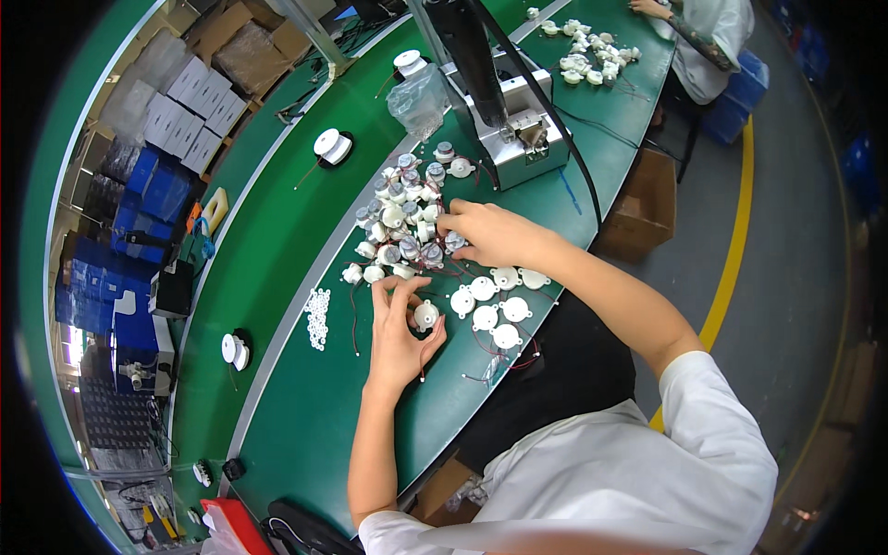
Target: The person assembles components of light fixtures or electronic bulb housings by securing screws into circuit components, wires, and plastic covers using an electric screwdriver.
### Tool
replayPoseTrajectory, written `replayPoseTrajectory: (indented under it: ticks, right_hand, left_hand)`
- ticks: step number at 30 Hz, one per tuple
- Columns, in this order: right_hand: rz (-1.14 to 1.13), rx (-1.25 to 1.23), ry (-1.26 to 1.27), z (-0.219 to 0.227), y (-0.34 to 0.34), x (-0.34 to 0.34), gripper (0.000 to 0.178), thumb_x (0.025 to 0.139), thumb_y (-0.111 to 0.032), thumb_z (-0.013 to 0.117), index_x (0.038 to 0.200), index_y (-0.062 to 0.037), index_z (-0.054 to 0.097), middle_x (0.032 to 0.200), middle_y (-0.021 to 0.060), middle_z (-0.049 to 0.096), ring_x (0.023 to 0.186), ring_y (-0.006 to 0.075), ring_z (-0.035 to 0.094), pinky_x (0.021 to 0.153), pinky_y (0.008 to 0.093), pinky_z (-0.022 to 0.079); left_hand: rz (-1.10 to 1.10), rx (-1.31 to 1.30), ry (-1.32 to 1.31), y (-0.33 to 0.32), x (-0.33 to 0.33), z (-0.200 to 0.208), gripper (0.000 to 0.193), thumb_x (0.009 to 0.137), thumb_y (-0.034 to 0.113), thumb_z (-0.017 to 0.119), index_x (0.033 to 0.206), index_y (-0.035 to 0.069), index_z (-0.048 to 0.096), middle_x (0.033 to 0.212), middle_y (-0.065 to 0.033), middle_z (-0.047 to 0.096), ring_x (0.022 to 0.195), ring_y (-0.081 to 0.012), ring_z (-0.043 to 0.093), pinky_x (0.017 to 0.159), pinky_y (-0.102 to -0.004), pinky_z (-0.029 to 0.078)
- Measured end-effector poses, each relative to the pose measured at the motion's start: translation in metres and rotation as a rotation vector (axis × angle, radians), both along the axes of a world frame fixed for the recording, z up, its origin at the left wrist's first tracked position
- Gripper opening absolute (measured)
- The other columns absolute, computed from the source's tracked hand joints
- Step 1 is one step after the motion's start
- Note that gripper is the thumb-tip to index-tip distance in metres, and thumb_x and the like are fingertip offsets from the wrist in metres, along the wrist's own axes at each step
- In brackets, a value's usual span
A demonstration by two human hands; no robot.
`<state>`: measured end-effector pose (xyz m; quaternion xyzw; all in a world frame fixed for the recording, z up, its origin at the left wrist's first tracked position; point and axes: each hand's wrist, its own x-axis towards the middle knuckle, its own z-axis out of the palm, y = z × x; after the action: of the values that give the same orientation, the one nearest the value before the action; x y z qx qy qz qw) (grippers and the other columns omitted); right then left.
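Left hand [393, 335] pinches a white disc [426, 315] face-up; its long axis and right hand [490, 231] hold are unclear.

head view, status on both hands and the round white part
Left hand: round white part in grip. Right hand: at edge of parts pile. White discs near both hands.

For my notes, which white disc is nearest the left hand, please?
The disc in the left hand; the loose discs lie clear of it, to its right.
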<state>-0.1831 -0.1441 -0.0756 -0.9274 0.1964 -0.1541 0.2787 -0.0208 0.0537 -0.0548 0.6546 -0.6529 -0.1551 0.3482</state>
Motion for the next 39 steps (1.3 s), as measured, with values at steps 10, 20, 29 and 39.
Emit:
replayPoseTrajectory:
  ticks: [10,20,29,39]
  right_hand:
    - [-0.192,0.126,-0.325,0.014,-0.005,-0.045,0.022,0.093,-0.012,0.064,0.108,0.0016,0.056,0.079,0.0157,0.066,0.074,0.0336,0.069,0.07,0.0417,0.054]
    - [-0.436,-0.068,-0.397,-0.027,-0.01,-0.068,0.016,0.096,-0.007,0.06,0.112,-0.0045,0.056,0.094,0.0157,0.062,0.085,0.0362,0.065,0.076,0.0458,0.052]
    - [-0.657,-0.16,-0.111,-0.014,-0.019,-0.049,0.051,0.086,-0.049,0.079,0.096,-0.0005,0.066,0.092,0.0177,0.069,0.079,0.0393,0.072,0.071,0.0486,0.059]
    - [-0.415,0.159,-0.338,-0.015,-0.01,-0.104,0.031,0.08,-0.013,0.08,0.105,-0.0015,0.068,0.092,0.0103,0.069,0.074,0.0174,0.065,0.069,0.0314,0.053]
  left_hand:
    - [-0.075,0.018,0.083,-0.013,-0.004,-0.013,0.081,0.076,-0.005,0.076,0.15,0.008,0.047,0.13,-0.0152,0.06,0.117,-0.0291,0.064,0.093,-0.0405,0.055]
    - [-0.059,0.025,-0.134,0.008,-0.061,-0.023,0.135,0.061,0.047,0.097,0.163,0.001,0.02,0.165,-0.0304,0.02,0.152,-0.0495,0.022,0.123,-0.0586,0.025]
    - [-0.002,-0.059,-0.25,-0.016,-0.085,-0.031,0.11,0.079,0.05,0.085,0.157,-0.004,0.031,0.156,-0.0378,0.025,0.145,-0.0606,0.021,0.117,-0.0667,0.027]
    - [-0.002,-0.089,-0.284,-0.038,-0.088,-0.036,0.097,0.082,0.046,0.08,0.156,-0.001,0.037,0.154,-0.0371,0.03,0.142,-0.06,0.026,0.117,-0.0649,0.028]
